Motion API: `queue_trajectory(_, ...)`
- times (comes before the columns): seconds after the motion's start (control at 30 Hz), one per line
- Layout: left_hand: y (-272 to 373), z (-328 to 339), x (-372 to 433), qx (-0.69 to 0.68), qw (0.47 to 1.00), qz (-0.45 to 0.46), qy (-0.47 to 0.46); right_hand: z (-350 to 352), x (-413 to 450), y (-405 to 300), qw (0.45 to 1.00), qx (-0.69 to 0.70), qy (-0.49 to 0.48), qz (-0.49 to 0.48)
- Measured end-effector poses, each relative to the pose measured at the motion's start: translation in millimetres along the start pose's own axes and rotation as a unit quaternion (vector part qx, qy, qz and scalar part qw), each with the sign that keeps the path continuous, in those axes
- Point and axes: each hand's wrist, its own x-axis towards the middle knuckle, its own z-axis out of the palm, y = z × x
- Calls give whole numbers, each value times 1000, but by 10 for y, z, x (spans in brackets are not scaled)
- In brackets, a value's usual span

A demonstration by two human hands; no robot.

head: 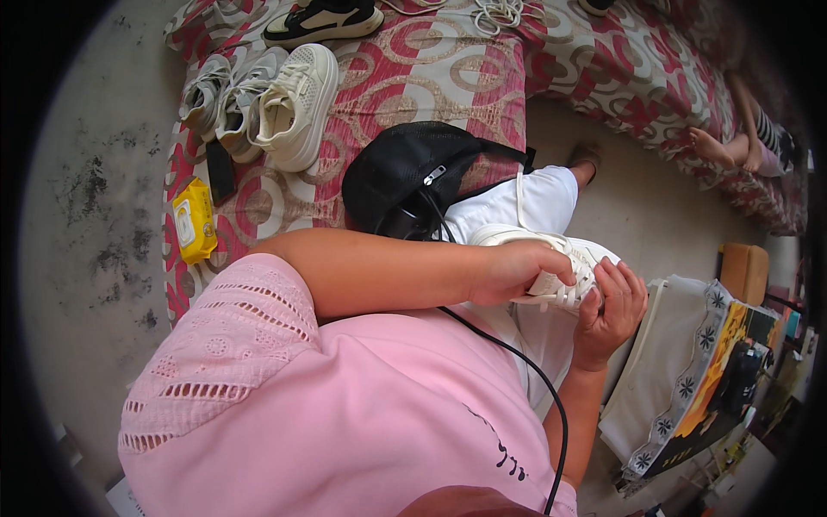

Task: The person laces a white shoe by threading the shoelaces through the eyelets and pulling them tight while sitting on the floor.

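A white lace-up sneaker (488, 236) is held over my lap in both hands. My left hand (526, 271) grips it near the tongue, with the thumb and index finger close to the laces (568, 294). At the other side of the shoe, my right hand (610, 307) has its curved fingers on the upper and its thumb by the laces. One loose end of white lace (519, 194) stretches away from the shoe across my white trousers (543, 194). My palms and part of the sneaker are hidden, so the exact lacing cannot be told.
On the patterned cover (387, 77) lie a black mesh bag (413, 155), a white sneaker (303, 103), grey shoes (242, 103), a yellow wipes pack (195, 220), a dark flat object (220, 173) and bundled laces (501, 16). A black cable (536, 368) crosses my front. Another person's foot (711, 147) shows right.
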Motion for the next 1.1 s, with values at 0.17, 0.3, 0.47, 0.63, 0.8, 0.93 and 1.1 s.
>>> queue_trajectory(0.17, -8, -12, -1, -11, 999, 12, -31, 24, 40, -32, 998, 41, 37, 6)
queue_trajectory(0.3, -1, -14, -5, -1, 1000, 7, -17, 34, 75, -52, 1000, 1, 12, 27)
queue_trajectory(0.47, 175, 33, -163, -85, 991, 65, -85, 0, 15, 41, 962, 202, 158, 97)
queue_trajectory(0.63, 877, -118, -660, -185, 950, 217, -128, 11, -22, 319, 914, 250, 186, 260)
queue_trajectory(0.8, 1779, -1120, -638, -186, 898, 298, -265, 373, -214, 207, 939, 237, 13, 248)
queue_trajectory(0.93, 1961, -1298, -578, -147, 845, 463, 222, 418, -234, 141, 958, 207, -41, 195)
queue_trajectory(1.1, 1873, -1526, -1035, -103, 849, 409, 319, 396, -245, 185, 946, 234, -51, 219)
